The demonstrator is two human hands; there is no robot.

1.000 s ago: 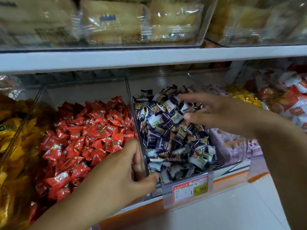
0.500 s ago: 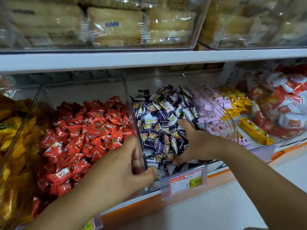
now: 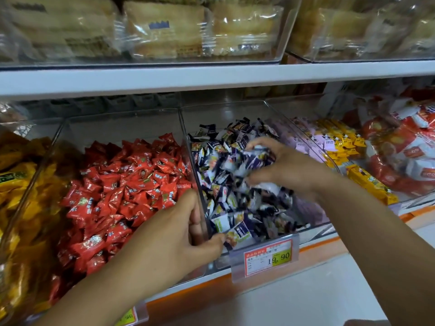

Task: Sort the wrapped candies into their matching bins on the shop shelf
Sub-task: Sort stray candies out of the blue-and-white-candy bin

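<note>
Single head-worn view, close to the shelf [image 3: 211,78] — angled forward and down, over clear bins [image 3: 270,109].

Left hand [image 3: 174,238] in view: bare, slender fingers, a short, plain nail showing on the thumb. Behind it the left forearm [image 3: 94,295], uncovered skin right to the bottom edge of the frame. Now the right hand [image 3: 282,168], bare as well, its fingertips smeared by motion blur, so the nails can't be read. The right forearm [image 3: 376,231] is uncovered as far as the frame shows.
</note>
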